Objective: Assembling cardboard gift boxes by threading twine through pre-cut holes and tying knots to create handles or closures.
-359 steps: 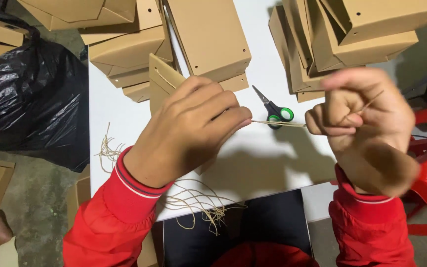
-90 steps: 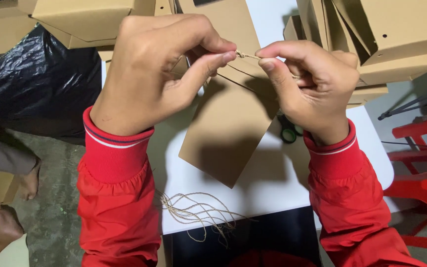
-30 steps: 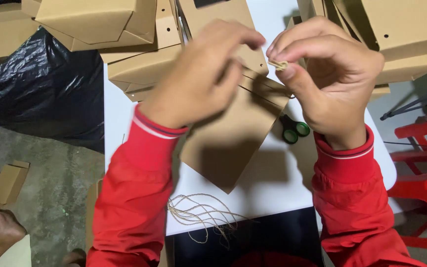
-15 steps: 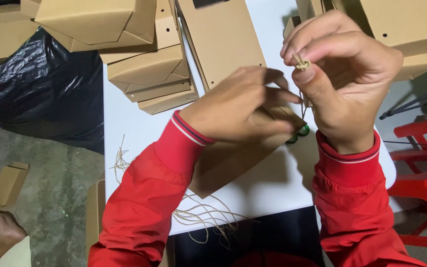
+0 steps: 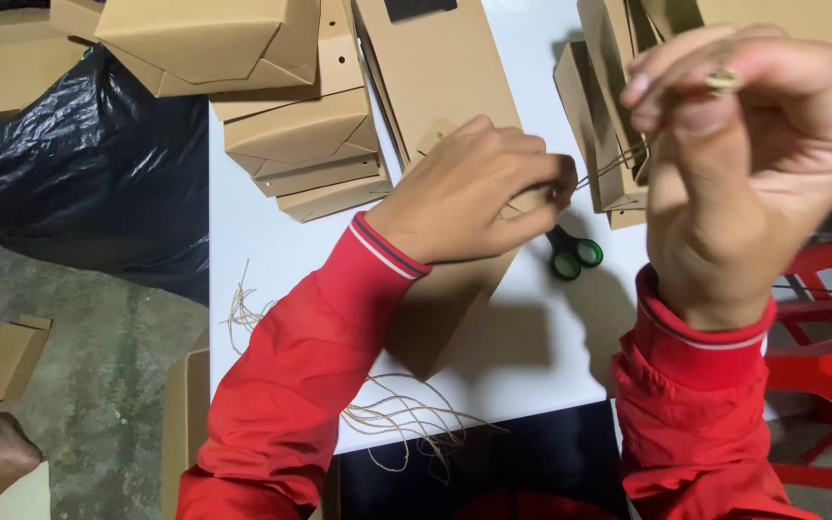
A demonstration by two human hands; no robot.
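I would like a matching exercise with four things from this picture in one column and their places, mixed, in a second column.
Things:
1. scissors
2. black plastic bag
3. loose twine strands
4. red chair

Places:
A. at the table's near edge
B. off the table, left
C. off the table, right
D. on the table, between the forearms

Pairs: 1-D, 2-B, 3-A, 4-C

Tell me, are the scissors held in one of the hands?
No, the scissors lie on the white table, below the left hand.
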